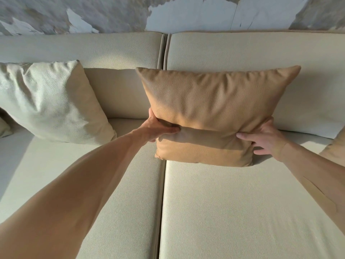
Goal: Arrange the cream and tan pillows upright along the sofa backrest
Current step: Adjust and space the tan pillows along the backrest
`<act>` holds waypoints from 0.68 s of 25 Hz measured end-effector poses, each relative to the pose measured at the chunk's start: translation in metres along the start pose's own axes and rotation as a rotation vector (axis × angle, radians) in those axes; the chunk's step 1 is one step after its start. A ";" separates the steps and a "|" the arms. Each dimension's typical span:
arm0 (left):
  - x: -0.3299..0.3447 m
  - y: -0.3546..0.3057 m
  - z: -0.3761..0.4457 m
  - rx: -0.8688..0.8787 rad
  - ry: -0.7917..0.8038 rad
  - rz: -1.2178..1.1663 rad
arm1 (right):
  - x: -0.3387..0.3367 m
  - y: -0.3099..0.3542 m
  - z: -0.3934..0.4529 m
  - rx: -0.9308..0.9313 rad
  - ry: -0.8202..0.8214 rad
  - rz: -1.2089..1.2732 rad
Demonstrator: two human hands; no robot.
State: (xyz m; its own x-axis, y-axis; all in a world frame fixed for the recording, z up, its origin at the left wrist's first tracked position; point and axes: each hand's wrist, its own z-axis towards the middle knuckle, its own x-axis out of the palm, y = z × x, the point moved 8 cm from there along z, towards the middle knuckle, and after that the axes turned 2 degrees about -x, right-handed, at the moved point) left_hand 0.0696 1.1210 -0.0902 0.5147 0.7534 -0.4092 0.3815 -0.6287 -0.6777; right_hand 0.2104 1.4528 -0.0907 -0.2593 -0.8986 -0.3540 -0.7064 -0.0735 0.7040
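Gripping a tan pillow (214, 109) by both sides, a person stands it upright against the cream sofa backrest (242, 51).

Left hand (158, 126) clasps the tan pillow's left edge, thumb pressed into its front; right hand (265, 139) curls round its right edge. Left of the tan pillow, a cream pillow (50, 103) leans tilted against the backrest. Another tan cushion's corner (336, 148) shows at far right.

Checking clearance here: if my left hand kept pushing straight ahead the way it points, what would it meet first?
The left hand already grips the tan pillow; straight on behind that, probably the sofa backrest, though depth is unclear.
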 end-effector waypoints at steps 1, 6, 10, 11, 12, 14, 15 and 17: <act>-0.001 0.000 -0.001 0.005 -0.007 0.017 | -0.001 0.000 0.000 -0.010 -0.009 -0.037; -0.003 -0.008 -0.005 0.111 -0.034 0.006 | -0.012 0.019 -0.010 -0.280 -0.145 -0.372; -0.003 -0.009 -0.010 0.135 -0.009 -0.055 | -0.014 0.016 -0.011 -0.276 -0.136 -0.285; -0.003 -0.010 -0.010 0.155 -0.013 -0.069 | -0.015 0.015 -0.012 -0.279 -0.161 -0.279; -0.004 -0.010 -0.009 0.172 -0.026 -0.066 | -0.015 0.015 -0.012 -0.284 -0.188 -0.278; -0.004 -0.010 -0.006 0.191 -0.038 -0.032 | -0.013 0.012 -0.009 -0.283 -0.219 -0.285; -0.003 -0.010 -0.004 0.194 -0.041 -0.013 | -0.011 0.009 -0.007 -0.279 -0.217 -0.283; -0.002 -0.009 0.001 0.195 -0.046 0.011 | -0.006 0.007 -0.004 -0.265 -0.194 -0.217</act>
State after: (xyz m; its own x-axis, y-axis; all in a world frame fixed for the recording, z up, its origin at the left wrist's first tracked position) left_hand 0.0647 1.1251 -0.0839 0.4811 0.7574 -0.4415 0.2178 -0.5910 -0.7767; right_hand 0.2092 1.4560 -0.0814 -0.2606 -0.7533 -0.6038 -0.5703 -0.3846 0.7259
